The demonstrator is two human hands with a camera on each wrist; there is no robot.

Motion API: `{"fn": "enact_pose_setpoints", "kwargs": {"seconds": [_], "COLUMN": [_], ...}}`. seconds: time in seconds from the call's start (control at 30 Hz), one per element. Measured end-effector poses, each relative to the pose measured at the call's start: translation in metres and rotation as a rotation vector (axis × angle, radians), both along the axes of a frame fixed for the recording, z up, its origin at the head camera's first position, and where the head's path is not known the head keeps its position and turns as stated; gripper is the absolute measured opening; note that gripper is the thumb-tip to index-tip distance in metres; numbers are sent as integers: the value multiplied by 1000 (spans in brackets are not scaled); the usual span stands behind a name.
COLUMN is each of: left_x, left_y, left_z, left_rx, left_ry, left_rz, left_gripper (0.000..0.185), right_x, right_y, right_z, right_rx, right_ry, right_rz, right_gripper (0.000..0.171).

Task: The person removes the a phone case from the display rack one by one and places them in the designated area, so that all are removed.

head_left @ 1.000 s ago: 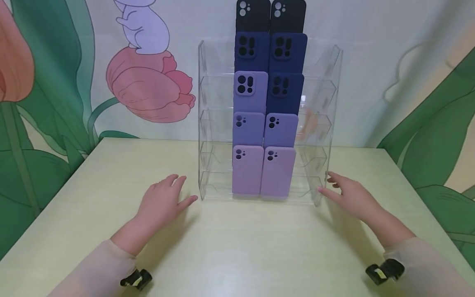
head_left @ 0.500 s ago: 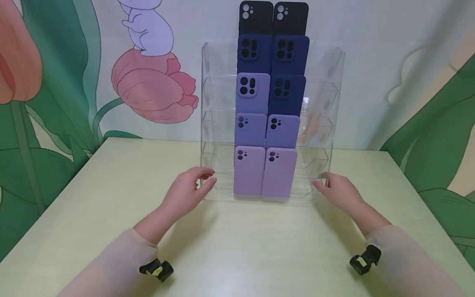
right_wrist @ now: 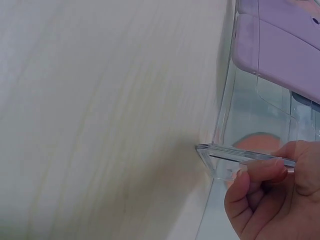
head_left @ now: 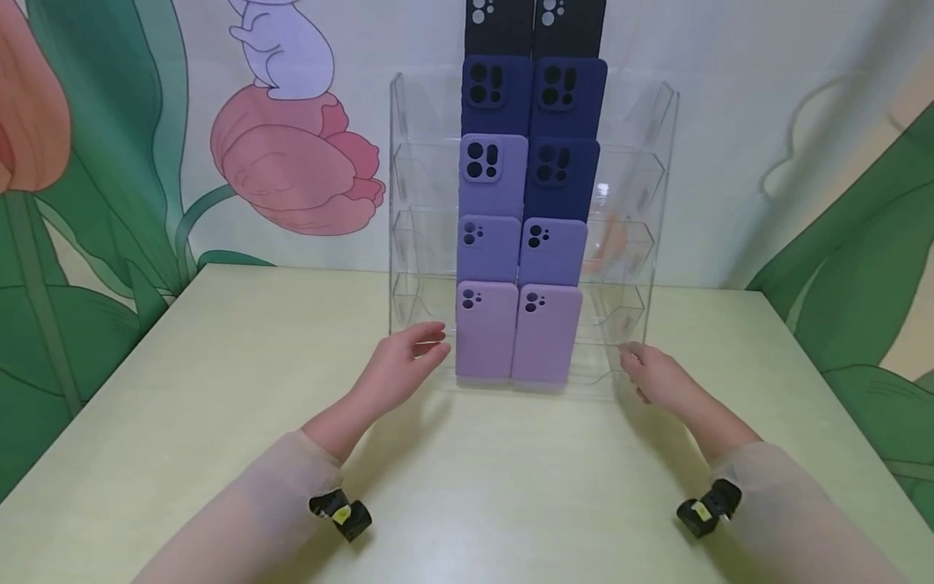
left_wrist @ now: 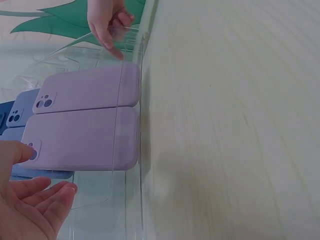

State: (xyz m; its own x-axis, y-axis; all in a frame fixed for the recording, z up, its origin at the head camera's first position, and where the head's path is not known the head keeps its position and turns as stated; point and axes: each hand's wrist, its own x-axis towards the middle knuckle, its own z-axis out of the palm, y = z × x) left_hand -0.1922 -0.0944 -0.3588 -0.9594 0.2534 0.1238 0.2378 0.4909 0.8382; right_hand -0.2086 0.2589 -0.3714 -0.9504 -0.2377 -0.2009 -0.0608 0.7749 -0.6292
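Gripping the right side panel of the clear acrylic rack (head_left: 657, 162) near its bottom, our right hand (head_left: 657, 377) has its thumb and fingers curled round the panel's near edge; the right wrist view shows the fingertips (right_wrist: 250, 177) pinching that transparent edge just above the surface (head_left: 292, 341). Our left hand (head_left: 401, 369) sits at the rack's left side, low down. Its fingers are loosely spread and fairly straight, and the left wrist view shows the palm open beside the clear wall, with the thumb close to the near pale lilac case (left_wrist: 80, 140). We cannot tell whether the left fingers actually touch the acrylic.

The rack stands upright near the far middle of the pale wooden surface. It has stepped tiers, and phone cases fill its middle in two columns. Two pale lilac cases (head_left: 518, 332) stand side by side on the lowest tier. Above them come two lavender cases (head_left: 521, 251), then a lavender case (head_left: 492, 174) beside a navy one (head_left: 560, 178), then two navy cases (head_left: 533, 93), and two black cases (head_left: 536, 24) at the top. The rack's left and right bays hold no cases.

Behind the surface, the wall shows a painted pink tulip (head_left: 295, 166) to the left, with a white rabbit (head_left: 280, 45) on it and green leaves (head_left: 846, 268) at both sides.
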Motion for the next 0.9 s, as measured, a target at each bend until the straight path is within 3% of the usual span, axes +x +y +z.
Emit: {"fn": "enact_pose_setpoints", "kwargs": {"seconds": [0.43, 0.9], "left_x": [-14, -22], "left_y": [7, 21], "left_z": [-2, -5], "left_rx": [70, 37], "left_ry": [-34, -21], "left_rz": [25, 53], "left_gripper": [40, 30], "right_x": [-3, 0], "right_y": [-8, -3], "right_z": [0, -1], "right_rx": [-9, -13], "right_ry": [41, 9], "right_rz": [16, -12], "right_gripper": [48, 48]}}
